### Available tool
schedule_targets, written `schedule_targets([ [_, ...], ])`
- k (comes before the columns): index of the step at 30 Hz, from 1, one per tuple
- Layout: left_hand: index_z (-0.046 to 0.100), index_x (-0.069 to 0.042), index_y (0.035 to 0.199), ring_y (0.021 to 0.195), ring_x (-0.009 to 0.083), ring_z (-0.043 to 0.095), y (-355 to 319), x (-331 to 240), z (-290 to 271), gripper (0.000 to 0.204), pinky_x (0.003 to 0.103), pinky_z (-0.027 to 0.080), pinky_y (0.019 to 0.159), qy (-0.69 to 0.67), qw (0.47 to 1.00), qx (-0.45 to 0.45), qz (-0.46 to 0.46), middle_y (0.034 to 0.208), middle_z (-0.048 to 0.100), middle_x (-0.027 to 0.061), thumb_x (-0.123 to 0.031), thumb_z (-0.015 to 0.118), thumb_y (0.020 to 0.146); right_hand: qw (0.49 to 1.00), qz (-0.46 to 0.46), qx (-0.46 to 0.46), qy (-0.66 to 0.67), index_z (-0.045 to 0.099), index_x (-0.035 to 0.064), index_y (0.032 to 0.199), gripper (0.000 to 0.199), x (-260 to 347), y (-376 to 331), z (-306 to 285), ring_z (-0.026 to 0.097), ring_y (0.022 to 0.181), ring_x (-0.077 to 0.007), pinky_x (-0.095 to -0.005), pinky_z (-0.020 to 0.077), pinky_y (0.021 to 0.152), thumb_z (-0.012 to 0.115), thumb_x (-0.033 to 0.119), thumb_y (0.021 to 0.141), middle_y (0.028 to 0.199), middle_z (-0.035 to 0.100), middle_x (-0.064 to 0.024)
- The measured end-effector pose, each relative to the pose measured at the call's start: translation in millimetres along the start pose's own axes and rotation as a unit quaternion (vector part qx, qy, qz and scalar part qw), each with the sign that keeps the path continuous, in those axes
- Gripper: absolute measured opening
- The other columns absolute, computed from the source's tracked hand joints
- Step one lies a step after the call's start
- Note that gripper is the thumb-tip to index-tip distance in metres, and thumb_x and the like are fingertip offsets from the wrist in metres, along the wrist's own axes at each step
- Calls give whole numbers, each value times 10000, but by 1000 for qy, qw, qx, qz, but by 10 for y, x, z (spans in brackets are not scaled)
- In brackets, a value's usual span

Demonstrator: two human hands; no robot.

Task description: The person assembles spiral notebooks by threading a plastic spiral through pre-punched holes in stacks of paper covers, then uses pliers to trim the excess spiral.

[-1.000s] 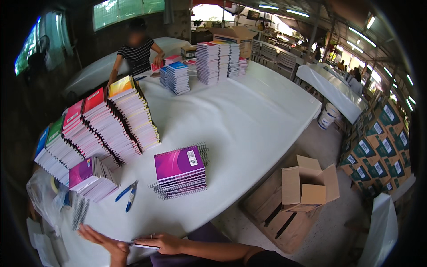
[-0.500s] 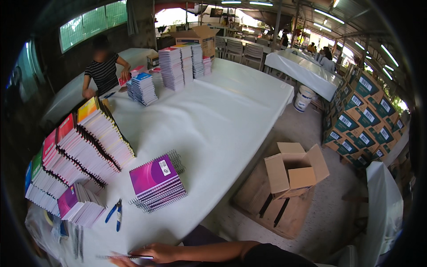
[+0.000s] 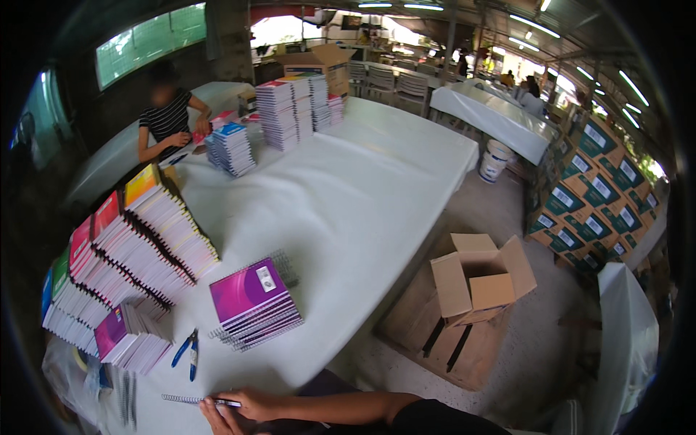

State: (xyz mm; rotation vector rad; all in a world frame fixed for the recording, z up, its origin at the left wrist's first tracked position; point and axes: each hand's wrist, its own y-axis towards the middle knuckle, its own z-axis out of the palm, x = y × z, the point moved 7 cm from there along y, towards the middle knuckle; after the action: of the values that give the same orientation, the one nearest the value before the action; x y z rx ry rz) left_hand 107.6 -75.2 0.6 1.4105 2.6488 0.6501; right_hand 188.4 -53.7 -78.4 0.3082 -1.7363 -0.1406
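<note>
Little of the person's own body shows, all of it along the lower edge of the view. The right forearm (image 3: 348,407) is bare, with no watch, band or glove. Behind it comes a dark, nearly black short sleeve (image 3: 435,419). Both hands are bare, without rings.

- A purple-covered stack of spiral notebooks (image 3: 254,303) lies on the white table (image 3: 362,188).
- Leaning rows of notebooks (image 3: 130,250) with bright covers stand to its left, tilted like fallen dominoes.
- Blue-handled pliers (image 3: 187,352) lie just beside the purple stack.
- An open cardboard box (image 3: 478,279) sits on the floor by the table's right edge.
- Tall notebook piles (image 3: 293,109) stand at the far end (a seated person in a striped shirt (image 3: 168,123) is near them).
- Green-labelled cartons (image 3: 591,192) are stacked at right.
</note>
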Motion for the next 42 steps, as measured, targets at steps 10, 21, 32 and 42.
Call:
schedule_targets([
  [10,388,-2,1306,1253,474,291,-441,43,712,771,587,155,1028,-143,987,14,65,1365,315,270,-548,547,786,996,-31,-51,68,542,15,1164,368,-39,95,-182,636,914,-261,-343,489,755,573,40,799,1022,629,-188],
  [21,647,-126,951,867,224,568,471,436,161,197,332,385,789,-299,948,101,30,928,595,33,-167,666,759,995,52,-36,75,583,-2,1036,264,-109,175,-128,607,941,-311,-345,480,784,633,26,779,1033,610,-177],
  [32,639,-107,916,859,233,571,578,351,106,146,342,412,749,-308,943,105,65,934,595,54,-174,629,787,990,98,-23,98,579,10,1040,243,-89,153,-130,601,959,-289,-333,483,788,602,49,801,1035,611,-160],
  [42,626,-124,848,769,190,596,564,309,91,231,307,408,690,-220,965,77,123,832,613,16,-165,725,644,998,48,-3,44,582,-1,950,161,-183,148,-46,609,881,-273,-323,477,758,557,19,791,962,615,-156],
])
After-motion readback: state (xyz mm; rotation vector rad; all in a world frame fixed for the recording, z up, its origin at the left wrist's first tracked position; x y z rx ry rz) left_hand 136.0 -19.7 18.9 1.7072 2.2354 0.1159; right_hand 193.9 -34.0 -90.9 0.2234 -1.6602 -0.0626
